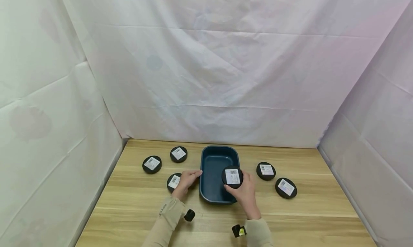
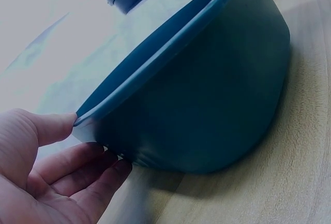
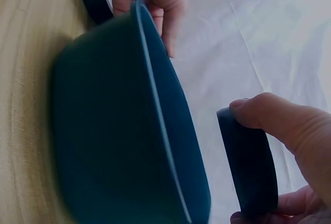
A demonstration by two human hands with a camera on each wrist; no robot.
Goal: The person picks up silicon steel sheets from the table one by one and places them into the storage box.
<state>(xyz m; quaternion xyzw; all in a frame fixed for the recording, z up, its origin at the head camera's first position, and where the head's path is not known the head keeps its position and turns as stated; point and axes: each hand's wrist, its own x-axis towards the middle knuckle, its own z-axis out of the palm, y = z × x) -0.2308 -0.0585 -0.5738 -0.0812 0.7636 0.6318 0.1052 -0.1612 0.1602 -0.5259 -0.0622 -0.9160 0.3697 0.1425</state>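
A dark teal rectangular tub (image 1: pixel 211 197) with rounded corners stands on the table. My left hand (image 1: pixel 186 181) holds its left rim, thumb at the edge and fingers against the outer wall (image 2: pixel 196 94). Above the tub's right side, my right hand (image 1: pixel 244 193) grips a round black disc (image 1: pixel 232 177) with a white barcode label facing up. The thumb and fingers clasp the disc's edge (image 3: pixel 251 167), apart from the tub in the right wrist view. Another labelled black disc (image 1: pixel 173 182) lies beside the left hand, partly hidden by it.
Two more labelled black discs, one nearer (image 1: pixel 152 164) and one farther (image 1: pixel 179 154), lie left of the tub. To its right lie two others, one by the right hand (image 1: pixel 266 171) and one beyond (image 1: pixel 286 188). White cloth walls (image 1: pixel 209 78) enclose the wooden table (image 1: pixel 309 218).
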